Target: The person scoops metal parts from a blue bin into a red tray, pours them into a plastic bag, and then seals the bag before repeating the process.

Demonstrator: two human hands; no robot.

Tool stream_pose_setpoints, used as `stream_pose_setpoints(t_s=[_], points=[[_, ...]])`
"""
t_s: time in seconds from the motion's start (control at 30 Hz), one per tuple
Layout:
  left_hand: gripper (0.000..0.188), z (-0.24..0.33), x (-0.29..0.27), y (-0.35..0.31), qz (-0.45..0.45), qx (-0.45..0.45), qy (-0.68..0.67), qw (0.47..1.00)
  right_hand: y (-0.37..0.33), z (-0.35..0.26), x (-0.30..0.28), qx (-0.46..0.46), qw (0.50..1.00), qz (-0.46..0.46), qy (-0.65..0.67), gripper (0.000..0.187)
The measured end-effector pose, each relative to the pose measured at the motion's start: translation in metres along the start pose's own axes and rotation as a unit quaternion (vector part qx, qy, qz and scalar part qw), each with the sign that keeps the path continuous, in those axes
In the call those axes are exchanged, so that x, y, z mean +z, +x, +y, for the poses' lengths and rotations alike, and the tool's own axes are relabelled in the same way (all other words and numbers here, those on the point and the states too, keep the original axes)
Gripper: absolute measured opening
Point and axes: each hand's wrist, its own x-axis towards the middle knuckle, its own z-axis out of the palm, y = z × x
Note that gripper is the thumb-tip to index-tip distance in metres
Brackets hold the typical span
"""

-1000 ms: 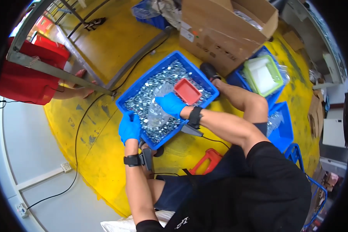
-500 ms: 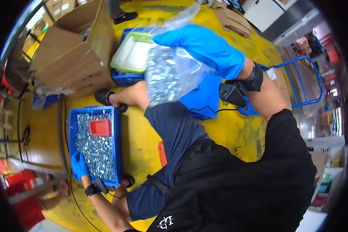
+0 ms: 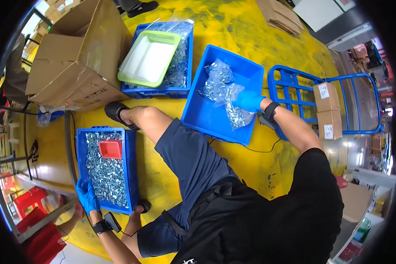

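Grasping a clear bag in the right hand, the nearer one. Lying under and left of those fingertips, long side across them, inside a blue bin; walled close behind the knuckles, roomier leftward beside a second bag. Resting the left hand at the edge of a parts tub; cannot tell if clenched.

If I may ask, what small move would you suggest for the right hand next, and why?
I would probably loosen the right hand and release the clear bag, since that bag of small shiny parts appears to be inside the blue bin, beside another filled bag.
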Motion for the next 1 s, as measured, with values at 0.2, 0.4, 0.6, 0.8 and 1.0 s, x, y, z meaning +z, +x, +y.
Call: stream_pose_setpoints(t_s=[0.2,0.4,0.6,0.8,1.0], points=[[0.05,0.025,0.03,-0.045,0.023,-0.046,0.065,0.997,0.058,0.001,0.028,-0.062,0.996,-0.048,-0.036,0.04],[0.053,0.016,0.031,-0.063,0.043,-0.085,0.067,0.993,0.126,-0.015,0.067,-0.118,0.982,-0.039,-0.14,0.031],[0.052,0.016,0.043,-0.059,0.018,-0.099,0.128,0.987,0.148,0.006,0.086,0.067,0.994,0.058,-0.07,0.029],[0.045,0.009,0.064,-0.05,-0.099,-0.14,0.271,0.947,0.128,-0.005,-0.005,0.086,0.993,0.072,0.026,0.032],[0.036,-0.074,0.082,-0.014,-0.258,-0.335,0.021,0.906,0.057,-0.198,-0.138,-0.075,0.887,0.095,0.446,0.028]])
